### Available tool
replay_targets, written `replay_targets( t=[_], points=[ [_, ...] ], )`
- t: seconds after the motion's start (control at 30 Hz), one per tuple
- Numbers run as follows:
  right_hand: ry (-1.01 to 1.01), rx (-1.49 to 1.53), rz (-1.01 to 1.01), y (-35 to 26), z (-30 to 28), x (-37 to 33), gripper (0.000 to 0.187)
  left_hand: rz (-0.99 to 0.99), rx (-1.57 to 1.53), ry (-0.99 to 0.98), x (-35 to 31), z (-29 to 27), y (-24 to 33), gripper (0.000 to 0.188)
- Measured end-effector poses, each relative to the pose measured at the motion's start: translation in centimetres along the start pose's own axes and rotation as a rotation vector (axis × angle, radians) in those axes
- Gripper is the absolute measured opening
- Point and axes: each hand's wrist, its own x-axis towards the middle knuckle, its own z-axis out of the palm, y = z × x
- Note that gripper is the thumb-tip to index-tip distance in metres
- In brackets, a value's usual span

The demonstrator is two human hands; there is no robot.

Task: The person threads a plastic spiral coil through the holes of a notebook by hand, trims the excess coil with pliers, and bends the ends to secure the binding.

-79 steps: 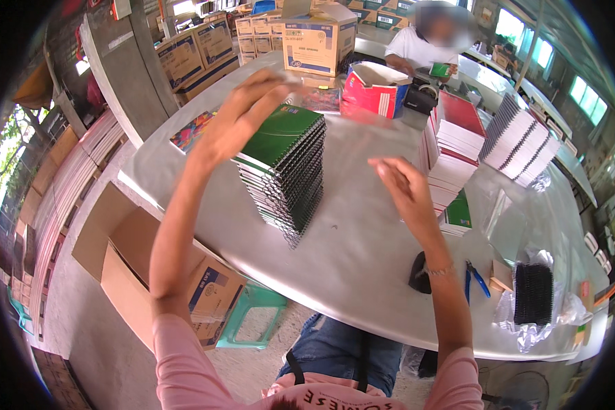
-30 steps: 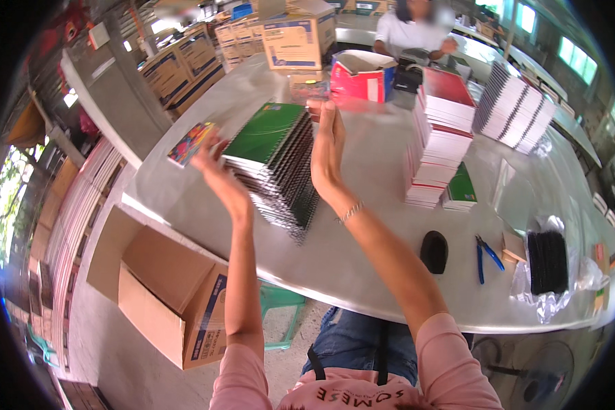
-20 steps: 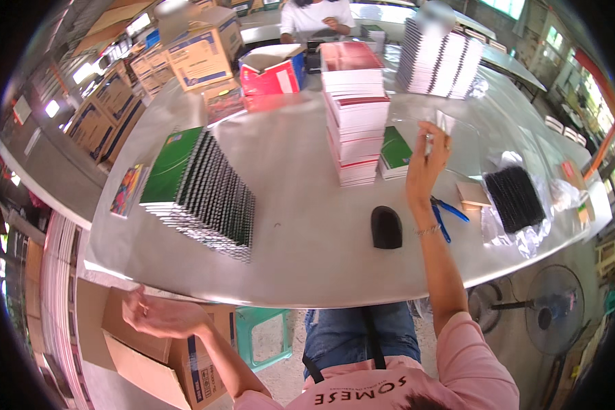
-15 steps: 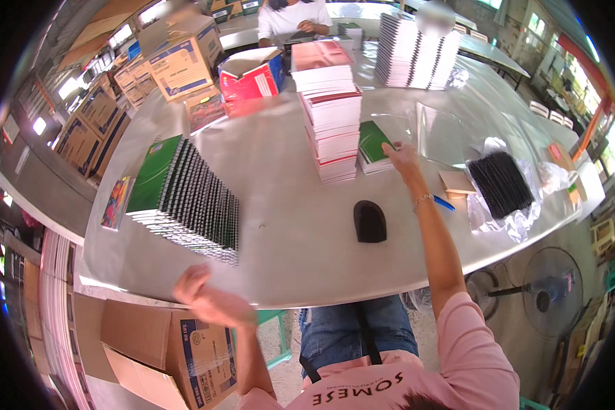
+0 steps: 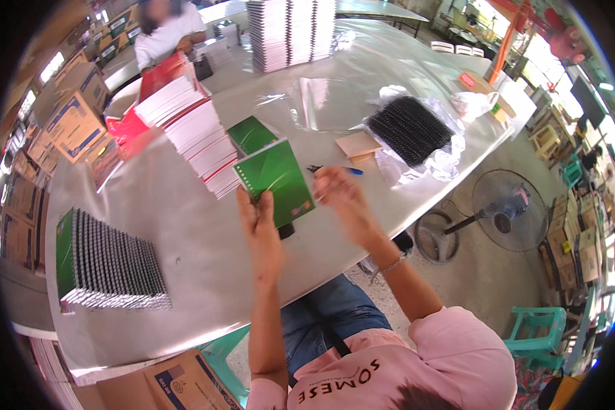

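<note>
My left hand [image 5: 258, 222] grips a green-covered notebook [image 5: 275, 183] by its lower left part, thumb on the cover. A row of punched holes runs down its left edge, with no coil in them. Just off its right edge is my right hand [image 5: 342, 198], slightly blurred, its fingers loosely bent and apart, apparently holding nothing. Another green notebook [image 5: 253, 134] lies behind the held one, beside a tall stack of white-paged books with red covers [image 5: 191, 133]. Under the held notebook, a dark object [image 5: 287, 231] is mostly hidden. A blue pen [image 5: 352, 171] lies behind my right hand.
Black spiral coils [image 5: 410, 130] lie on crumpled plastic at the right, by a tan block [image 5: 359, 145]. Coil-bound green notebooks [image 5: 113, 263] are stacked at the left. More bound stacks [image 5: 290, 34] stand far back, near another person [image 5: 171, 41]. A fan [image 5: 509, 208] stands beyond the right table edge.
My view has turned right. The left hand has come up from the near table edge and now holds a green notebook. My right hand has drawn back from the green notebooks.
</note>
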Motion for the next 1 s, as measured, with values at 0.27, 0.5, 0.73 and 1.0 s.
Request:
replay_targets(
  t=[0.27,0.5,0.73,1.0],
  points=[
    [0.920,-1.986,-0.106,-11.8,-14.5,2.3,0.030,0.208,1.202,-0.208,-3.7,-6.5,7.3,0.028],
    [0.825,-2.032,0.014,-11.8,-16.8,2.7,0.018,0.270,1.496,-0.075,-6.8,-7.7,2.8,0.031],
    [0.969,-1.810,-0.139,-12.6,-16.1,3.5,0.020,0.279,1.381,0.121,-7.1,-6.7,1.1,0.053],
    [0.984,-1.526,-0.310,-13.6,-18.9,3.1,0.019,0.239,1.285,0.190,-6.7,-6.0,0.5,0.053]
  ],
)
